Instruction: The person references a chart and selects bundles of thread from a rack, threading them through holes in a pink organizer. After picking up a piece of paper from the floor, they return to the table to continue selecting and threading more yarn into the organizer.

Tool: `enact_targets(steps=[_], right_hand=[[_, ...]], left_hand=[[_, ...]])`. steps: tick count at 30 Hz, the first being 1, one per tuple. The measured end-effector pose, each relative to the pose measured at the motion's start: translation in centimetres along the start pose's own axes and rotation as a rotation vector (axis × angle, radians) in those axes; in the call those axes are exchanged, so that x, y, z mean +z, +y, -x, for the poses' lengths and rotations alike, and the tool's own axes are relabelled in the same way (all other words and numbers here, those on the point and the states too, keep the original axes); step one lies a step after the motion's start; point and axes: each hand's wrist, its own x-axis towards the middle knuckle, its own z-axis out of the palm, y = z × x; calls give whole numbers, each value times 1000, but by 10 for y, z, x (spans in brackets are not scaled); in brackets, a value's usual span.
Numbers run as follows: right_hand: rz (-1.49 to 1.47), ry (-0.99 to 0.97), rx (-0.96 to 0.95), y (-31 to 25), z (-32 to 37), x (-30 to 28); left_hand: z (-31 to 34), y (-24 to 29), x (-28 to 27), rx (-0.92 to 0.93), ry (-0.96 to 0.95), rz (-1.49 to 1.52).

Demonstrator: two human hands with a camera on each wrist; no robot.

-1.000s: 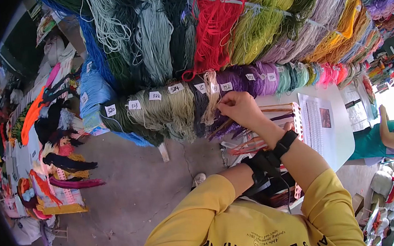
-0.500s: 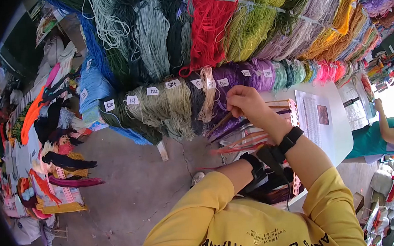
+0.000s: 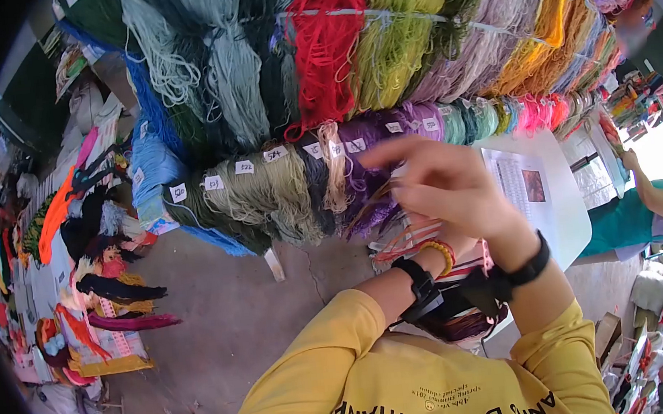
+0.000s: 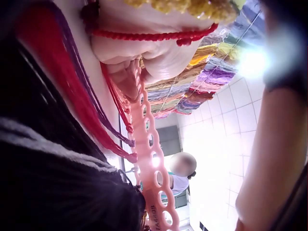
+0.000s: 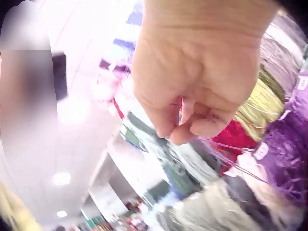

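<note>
My right hand (image 3: 450,186) is blurred in the head view, beside the hanging purple skein (image 3: 377,141). In the right wrist view its thumb and fingers pinch thin purple thread strands (image 5: 236,163), which stretch back toward the purple hanks. My left hand (image 4: 163,62) grips the upper end of a pink plastic strip (image 4: 149,183) edged with round holes. Red thread (image 4: 48,72) and dark thread run to this strip. From the head view the left hand is mostly hidden behind the right, with its yellow bracelet (image 3: 443,258) showing.
Number-tagged skeins hang in a long row, with a pale skein (image 3: 333,178) beside the purple one. Larger hanks, including red ones (image 3: 327,54), hang above. A printed sheet (image 3: 515,188) lies on the white table (image 3: 571,222). Another person (image 3: 639,211) stands at right.
My right hand has moved from beside the pale skein rightward and back toward my body. The left wrist and its bracelet have come into sight below it. The head view has shifted slightly.
</note>
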Motion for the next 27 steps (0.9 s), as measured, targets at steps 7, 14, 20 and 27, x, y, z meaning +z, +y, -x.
enact_targets(steps=[7, 14, 20, 27], right_hand=[[-453, 412, -231, -62, 148, -110], [76, 1604, -182, -79, 561, -338], [1056, 1851, 148, -69, 581, -285], [332, 1099, 359, 97, 260, -173]], left_hand=[[-9, 0, -10, 17, -34, -14], [-13, 6, -17, -143, -139, 123], [-13, 19, -14, -219, -119, 323], [-23, 21, -31, -160, -112, 90]])
